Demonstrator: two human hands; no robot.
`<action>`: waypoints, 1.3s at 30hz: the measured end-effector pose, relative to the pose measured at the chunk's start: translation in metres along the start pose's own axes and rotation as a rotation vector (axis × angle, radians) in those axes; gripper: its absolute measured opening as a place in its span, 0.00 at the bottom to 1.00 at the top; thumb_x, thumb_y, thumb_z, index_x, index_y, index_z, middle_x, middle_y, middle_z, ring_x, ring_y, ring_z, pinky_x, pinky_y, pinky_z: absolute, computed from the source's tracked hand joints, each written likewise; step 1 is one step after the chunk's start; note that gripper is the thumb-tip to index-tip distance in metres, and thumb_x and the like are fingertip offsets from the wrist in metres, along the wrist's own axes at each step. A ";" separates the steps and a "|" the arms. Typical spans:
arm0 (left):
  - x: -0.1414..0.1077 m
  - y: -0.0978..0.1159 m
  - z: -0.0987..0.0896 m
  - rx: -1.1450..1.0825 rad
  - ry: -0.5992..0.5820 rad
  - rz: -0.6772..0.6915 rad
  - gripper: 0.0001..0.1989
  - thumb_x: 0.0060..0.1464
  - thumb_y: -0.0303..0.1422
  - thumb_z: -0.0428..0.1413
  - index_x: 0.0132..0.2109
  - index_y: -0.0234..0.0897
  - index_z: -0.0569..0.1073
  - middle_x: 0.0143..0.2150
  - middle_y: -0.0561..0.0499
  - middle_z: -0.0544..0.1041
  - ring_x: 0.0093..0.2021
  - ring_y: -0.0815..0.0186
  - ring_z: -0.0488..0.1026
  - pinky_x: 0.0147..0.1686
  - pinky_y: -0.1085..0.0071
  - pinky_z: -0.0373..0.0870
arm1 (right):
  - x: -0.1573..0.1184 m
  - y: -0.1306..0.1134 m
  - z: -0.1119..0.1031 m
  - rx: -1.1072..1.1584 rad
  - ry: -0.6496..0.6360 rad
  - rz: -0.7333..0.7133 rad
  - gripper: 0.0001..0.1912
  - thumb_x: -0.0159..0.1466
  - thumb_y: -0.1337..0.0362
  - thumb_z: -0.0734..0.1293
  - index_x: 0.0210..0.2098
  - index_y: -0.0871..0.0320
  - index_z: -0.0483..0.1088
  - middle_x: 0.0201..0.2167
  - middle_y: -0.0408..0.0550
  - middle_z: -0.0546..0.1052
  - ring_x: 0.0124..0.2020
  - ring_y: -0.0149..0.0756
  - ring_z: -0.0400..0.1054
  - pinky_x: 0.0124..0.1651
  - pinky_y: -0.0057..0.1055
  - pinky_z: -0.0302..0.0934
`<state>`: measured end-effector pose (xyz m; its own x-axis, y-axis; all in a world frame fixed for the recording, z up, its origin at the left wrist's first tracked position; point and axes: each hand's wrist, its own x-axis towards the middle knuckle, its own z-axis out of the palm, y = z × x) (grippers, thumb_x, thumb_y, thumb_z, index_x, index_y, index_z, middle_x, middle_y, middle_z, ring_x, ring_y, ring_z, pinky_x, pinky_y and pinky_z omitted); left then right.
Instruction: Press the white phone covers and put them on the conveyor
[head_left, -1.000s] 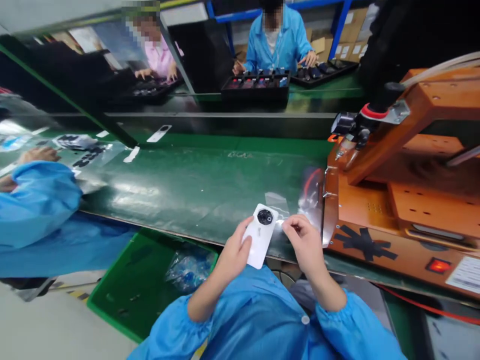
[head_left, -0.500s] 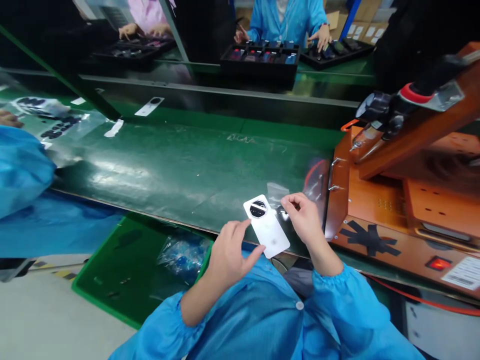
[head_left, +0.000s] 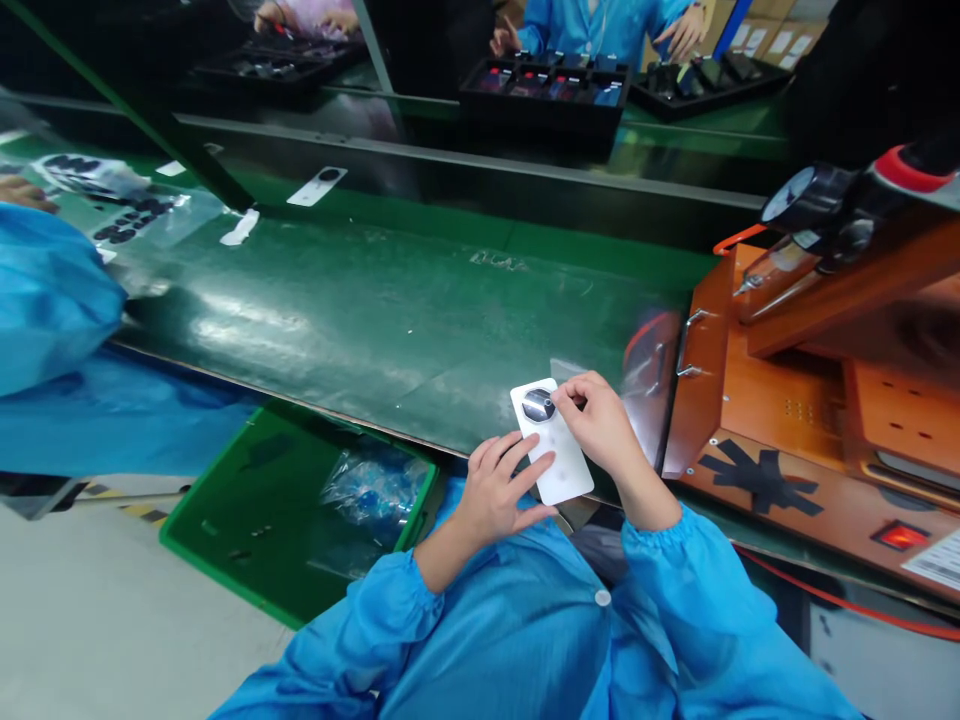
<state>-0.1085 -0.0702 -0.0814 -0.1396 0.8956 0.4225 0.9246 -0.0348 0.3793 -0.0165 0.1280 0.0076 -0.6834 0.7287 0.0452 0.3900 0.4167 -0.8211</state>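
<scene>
A white phone back cover (head_left: 564,468) with a round, dark, glossy camera area (head_left: 538,405) lies near the bench's front edge, tilted in view. My left hand (head_left: 501,487) holds it from the left, fingers across its face and thumb at its lower edge. My right hand (head_left: 596,420) is closed in a pinch at the right rim of the camera area. Whatever is between its fingertips, if anything, is too small to make out. Behind the right hand lies a piece of clear film (head_left: 568,373).
At right stands an orange machine (head_left: 780,400) with a gauge (head_left: 789,195) and handle. Below the bench edge is a green bin (head_left: 225,520) holding clear plastic. A co-worker's blue sleeve (head_left: 52,300) is at left. Another white cover (head_left: 317,187) and black trays (head_left: 544,95) lie farther back.
My right hand has moved left onto the camera area's rim, from beside the cover. My left fingers have shifted farther over the cover's face. The view has shifted slightly.
</scene>
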 end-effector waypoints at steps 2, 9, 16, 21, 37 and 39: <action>-0.002 -0.002 0.005 -0.032 -0.029 -0.046 0.38 0.55 0.59 0.60 0.68 0.53 0.69 0.69 0.46 0.70 0.69 0.46 0.63 0.69 0.51 0.49 | 0.001 0.000 0.003 -0.021 -0.022 -0.001 0.11 0.65 0.57 0.65 0.28 0.54 0.73 0.37 0.49 0.74 0.41 0.41 0.68 0.47 0.39 0.62; -0.004 -0.003 0.010 -0.107 -0.019 -0.062 0.36 0.56 0.57 0.61 0.69 0.54 0.69 0.69 0.47 0.71 0.69 0.46 0.63 0.69 0.51 0.50 | 0.004 0.001 0.007 -0.075 -0.071 0.000 0.10 0.65 0.59 0.66 0.28 0.54 0.72 0.36 0.48 0.75 0.42 0.42 0.69 0.46 0.38 0.61; -0.005 -0.003 0.011 -0.041 0.019 -0.015 0.38 0.56 0.57 0.61 0.70 0.53 0.67 0.70 0.47 0.70 0.69 0.47 0.63 0.69 0.51 0.49 | 0.005 0.000 0.008 -0.148 -0.058 0.012 0.09 0.65 0.61 0.66 0.28 0.54 0.73 0.38 0.49 0.76 0.44 0.43 0.69 0.49 0.40 0.61; -0.005 -0.003 0.011 -0.063 -0.013 -0.052 0.37 0.55 0.58 0.61 0.69 0.55 0.69 0.69 0.48 0.71 0.69 0.46 0.64 0.69 0.51 0.51 | 0.004 0.000 0.011 -0.184 -0.017 0.011 0.08 0.64 0.62 0.66 0.28 0.54 0.73 0.38 0.49 0.76 0.44 0.42 0.70 0.49 0.39 0.61; -0.003 -0.003 0.008 -0.001 0.017 -0.021 0.36 0.55 0.59 0.60 0.67 0.53 0.71 0.67 0.47 0.72 0.67 0.47 0.65 0.67 0.52 0.52 | 0.000 -0.001 0.020 -0.297 0.055 -0.048 0.08 0.64 0.64 0.66 0.29 0.55 0.75 0.38 0.50 0.75 0.44 0.44 0.70 0.50 0.41 0.63; -0.003 -0.002 0.008 0.013 0.004 -0.021 0.36 0.55 0.59 0.59 0.66 0.53 0.72 0.67 0.46 0.73 0.67 0.46 0.65 0.67 0.51 0.52 | -0.002 -0.001 0.019 -0.288 0.068 -0.071 0.07 0.64 0.63 0.68 0.31 0.55 0.76 0.39 0.50 0.75 0.45 0.44 0.70 0.51 0.41 0.64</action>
<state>-0.1075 -0.0687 -0.0903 -0.1606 0.8940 0.4182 0.9259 -0.0103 0.3777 -0.0271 0.1156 -0.0020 -0.6759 0.7230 0.1429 0.5081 0.5976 -0.6202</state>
